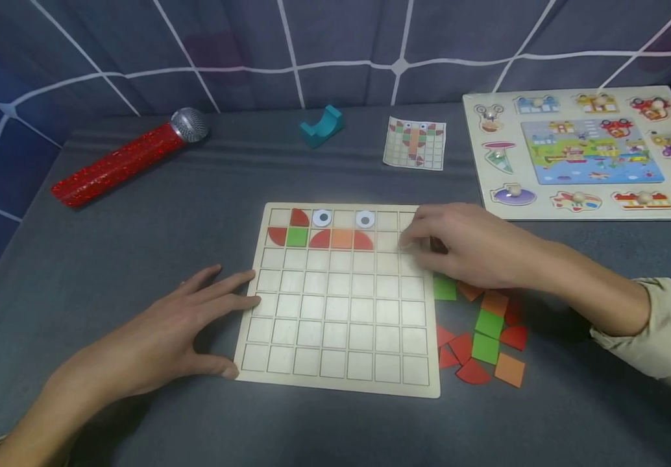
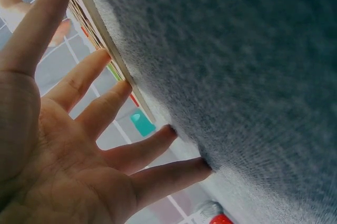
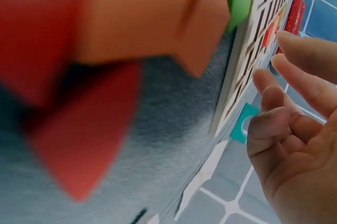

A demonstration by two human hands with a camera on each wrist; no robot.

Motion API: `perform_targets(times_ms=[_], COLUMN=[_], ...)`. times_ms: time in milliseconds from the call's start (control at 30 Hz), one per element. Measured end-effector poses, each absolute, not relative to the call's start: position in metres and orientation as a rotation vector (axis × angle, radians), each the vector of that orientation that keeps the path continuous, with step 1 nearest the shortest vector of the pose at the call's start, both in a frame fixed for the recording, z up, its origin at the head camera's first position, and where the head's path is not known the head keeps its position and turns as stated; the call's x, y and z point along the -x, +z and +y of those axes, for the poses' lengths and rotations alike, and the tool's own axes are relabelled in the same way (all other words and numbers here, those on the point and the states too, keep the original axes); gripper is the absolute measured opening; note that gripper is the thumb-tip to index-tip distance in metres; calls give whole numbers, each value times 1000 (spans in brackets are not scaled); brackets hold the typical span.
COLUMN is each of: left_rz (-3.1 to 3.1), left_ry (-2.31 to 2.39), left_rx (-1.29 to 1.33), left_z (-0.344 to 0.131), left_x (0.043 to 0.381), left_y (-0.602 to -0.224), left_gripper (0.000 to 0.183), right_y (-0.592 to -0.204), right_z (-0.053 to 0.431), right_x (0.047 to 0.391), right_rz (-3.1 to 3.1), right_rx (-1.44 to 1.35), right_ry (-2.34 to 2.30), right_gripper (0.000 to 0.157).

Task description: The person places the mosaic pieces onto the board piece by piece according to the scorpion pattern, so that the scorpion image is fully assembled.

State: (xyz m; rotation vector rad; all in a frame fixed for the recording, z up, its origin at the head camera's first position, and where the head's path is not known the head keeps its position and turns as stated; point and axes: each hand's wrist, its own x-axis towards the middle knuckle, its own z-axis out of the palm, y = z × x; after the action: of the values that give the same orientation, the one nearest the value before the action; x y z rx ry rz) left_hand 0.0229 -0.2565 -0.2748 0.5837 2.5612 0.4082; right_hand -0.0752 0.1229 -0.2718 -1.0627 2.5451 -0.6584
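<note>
A pale wooden grid board point(image 1: 335, 337) lies in front of me. My left hand point(image 1: 166, 337) is spread at its left side, fingertips and thumb touching the edge; the left wrist view shows the little finger's tip down on the cloth. My right hand point(image 1: 475, 250) is over the upper right cells, thumb and fingers bent downward. In the right wrist view its thumb and forefinger tips stand apart with no piece visible between them. Set in the top rows are two eye discs point(image 1: 365, 220), a green square point(image 1: 297, 237), an orange square point(image 1: 342, 239) and several red quarter-circles point(image 1: 320, 239).
Loose red, green and orange pieces point(image 1: 485, 348) lie right of the board, partly under my right forearm. Behind stand a pattern card point(image 1: 414, 159), a teal curved block point(image 1: 322, 127), a red microphone point(image 1: 122, 165) and a knobbed puzzle point(image 1: 511, 110). A checked curtain point(image 1: 347, 39) hangs at the back.
</note>
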Motion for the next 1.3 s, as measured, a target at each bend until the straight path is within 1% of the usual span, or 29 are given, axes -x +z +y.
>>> perform_targets(times_ms=[167, 400, 733, 1067, 1300], left_rz=[2561, 2551, 2559, 2548, 2544], left_ry=[418, 430, 397, 408, 403], left_rx=[-597, -582, -572, -555, -548], left_z=[-257, -257, -254, -255, -254], left_x=[-23, -24, -24, -23, -22], left_y=[-275, -272, -273, -273, -274], left_gripper=[86, 86, 87, 87, 88], right_y=[-275, -281, -288, -290, -288], right_z=[138, 151, 159, 157, 156], right_x=[57, 36, 32, 30, 30], right_rz=[2517, 2562, 2581, 2630, 2661], right_rx=[1003, 1032, 990, 1050, 1033], right_ry=[-697, -635, -602, -564, -555], right_gripper=[27, 34, 41, 38, 37])
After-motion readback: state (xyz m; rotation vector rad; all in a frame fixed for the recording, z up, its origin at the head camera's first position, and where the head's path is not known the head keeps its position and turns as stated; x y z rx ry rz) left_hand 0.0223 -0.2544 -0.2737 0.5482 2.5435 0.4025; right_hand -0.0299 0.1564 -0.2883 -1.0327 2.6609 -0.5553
